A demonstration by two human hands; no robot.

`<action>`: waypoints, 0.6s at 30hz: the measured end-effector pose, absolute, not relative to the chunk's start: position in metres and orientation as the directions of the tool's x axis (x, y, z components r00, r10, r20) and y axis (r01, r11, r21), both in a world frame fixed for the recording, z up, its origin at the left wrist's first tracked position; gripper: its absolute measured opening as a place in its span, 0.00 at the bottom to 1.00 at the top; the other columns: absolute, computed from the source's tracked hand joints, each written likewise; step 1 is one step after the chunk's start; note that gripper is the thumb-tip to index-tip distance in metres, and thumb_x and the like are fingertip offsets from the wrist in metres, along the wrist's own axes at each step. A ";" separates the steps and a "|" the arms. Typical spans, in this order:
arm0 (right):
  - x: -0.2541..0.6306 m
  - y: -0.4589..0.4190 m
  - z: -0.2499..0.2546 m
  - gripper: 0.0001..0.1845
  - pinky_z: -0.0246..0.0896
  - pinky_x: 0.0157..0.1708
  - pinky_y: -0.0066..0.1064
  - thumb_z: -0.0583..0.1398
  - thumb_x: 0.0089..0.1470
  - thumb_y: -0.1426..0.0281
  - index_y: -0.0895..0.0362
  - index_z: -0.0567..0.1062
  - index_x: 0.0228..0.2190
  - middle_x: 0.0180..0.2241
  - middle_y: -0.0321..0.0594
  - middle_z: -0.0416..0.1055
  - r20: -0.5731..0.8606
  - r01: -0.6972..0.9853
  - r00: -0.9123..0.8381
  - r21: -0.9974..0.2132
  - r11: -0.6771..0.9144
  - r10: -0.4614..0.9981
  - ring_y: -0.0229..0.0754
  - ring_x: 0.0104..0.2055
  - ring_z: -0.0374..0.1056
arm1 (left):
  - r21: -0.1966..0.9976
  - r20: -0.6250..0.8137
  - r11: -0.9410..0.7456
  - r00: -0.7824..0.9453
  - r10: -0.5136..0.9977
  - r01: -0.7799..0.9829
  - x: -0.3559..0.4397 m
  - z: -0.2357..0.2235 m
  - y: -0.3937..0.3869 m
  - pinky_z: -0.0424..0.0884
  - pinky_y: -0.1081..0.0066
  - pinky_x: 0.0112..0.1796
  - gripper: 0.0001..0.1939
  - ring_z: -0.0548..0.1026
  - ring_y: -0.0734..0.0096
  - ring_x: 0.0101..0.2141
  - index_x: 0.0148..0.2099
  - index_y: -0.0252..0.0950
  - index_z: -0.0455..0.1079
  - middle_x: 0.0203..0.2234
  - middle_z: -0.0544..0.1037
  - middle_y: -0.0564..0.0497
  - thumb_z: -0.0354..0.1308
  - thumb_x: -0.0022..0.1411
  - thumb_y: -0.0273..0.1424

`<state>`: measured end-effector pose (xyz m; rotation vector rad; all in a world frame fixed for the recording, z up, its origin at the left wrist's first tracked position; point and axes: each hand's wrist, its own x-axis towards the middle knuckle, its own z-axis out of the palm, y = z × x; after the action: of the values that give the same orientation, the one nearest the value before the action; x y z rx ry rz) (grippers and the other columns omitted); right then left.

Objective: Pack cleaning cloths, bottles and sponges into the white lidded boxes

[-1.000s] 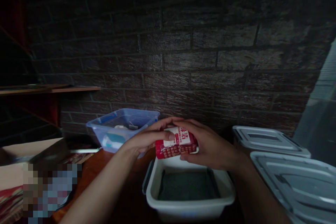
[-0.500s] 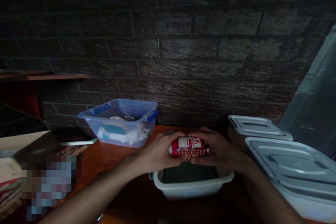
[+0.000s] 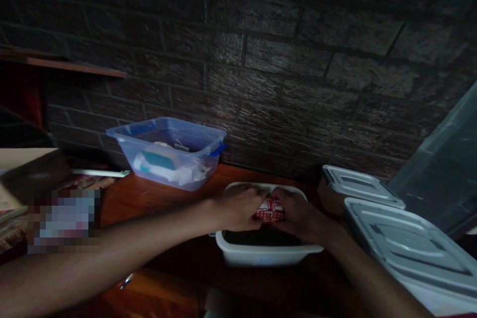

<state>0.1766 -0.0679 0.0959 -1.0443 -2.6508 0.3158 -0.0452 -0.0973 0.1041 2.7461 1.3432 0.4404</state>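
A red-and-white printed packet (image 3: 270, 211) is pinched between my two hands, over an open white tub (image 3: 261, 258). My left hand (image 3: 240, 206) has its fingers curled round the packet's left end. Gripping the right end is my right hand (image 3: 294, 213), its knuckles close to those of the left. Much of the packet is covered by my fingers. The tub's inside looks dark, and I cannot make out what is in it.
Two lidded containers, a smaller one (image 3: 361, 186) and a larger one (image 3: 413, 238), stand to the right. Back left is a clear bluish box (image 3: 167, 134) holding white wrapping and a teal item (image 3: 159, 160). A cardboard box (image 3: 33, 166) lies far left. A brick wall (image 3: 238, 79) rises behind.
My hands have closed in tighter on the packet and come nearer each other, so less of it shows. The packet now appears lower in the tub's opening. The view has tilted.
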 end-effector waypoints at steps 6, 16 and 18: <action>0.175 -0.066 0.088 0.15 0.60 0.48 0.35 0.64 0.55 0.73 0.58 0.70 0.45 0.47 0.46 0.75 0.173 0.669 -0.710 -0.141 0.730 0.683 0.48 0.48 0.71 | 0.001 0.163 -0.573 0.566 0.808 0.819 -0.040 0.096 -0.099 0.75 0.52 0.45 0.19 0.78 0.41 0.47 0.52 0.29 0.74 0.47 0.78 0.32 0.62 0.59 0.29; 0.175 -0.066 0.082 0.13 0.61 0.49 0.40 0.64 0.58 0.66 0.62 0.76 0.42 0.43 0.51 0.76 0.161 0.715 -0.681 -0.060 0.696 0.714 0.54 0.47 0.71 | 0.032 0.157 -0.545 0.534 0.831 0.838 -0.041 0.093 -0.102 0.72 0.58 0.50 0.29 0.76 0.48 0.52 0.62 0.33 0.65 0.55 0.74 0.35 0.64 0.60 0.32; 0.175 -0.066 0.082 0.15 0.62 0.49 0.40 0.63 0.59 0.66 0.63 0.75 0.44 0.43 0.52 0.76 0.159 0.715 -0.684 -0.050 0.698 0.712 0.55 0.48 0.72 | 0.082 0.171 -0.564 0.546 0.821 0.822 -0.042 0.090 -0.101 0.71 0.57 0.51 0.28 0.75 0.46 0.53 0.61 0.32 0.66 0.54 0.75 0.34 0.64 0.60 0.31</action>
<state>0.1745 -0.0662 0.0824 -1.1601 -2.7388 -0.0236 -0.0420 -0.1008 0.0903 2.7683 1.4710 0.2991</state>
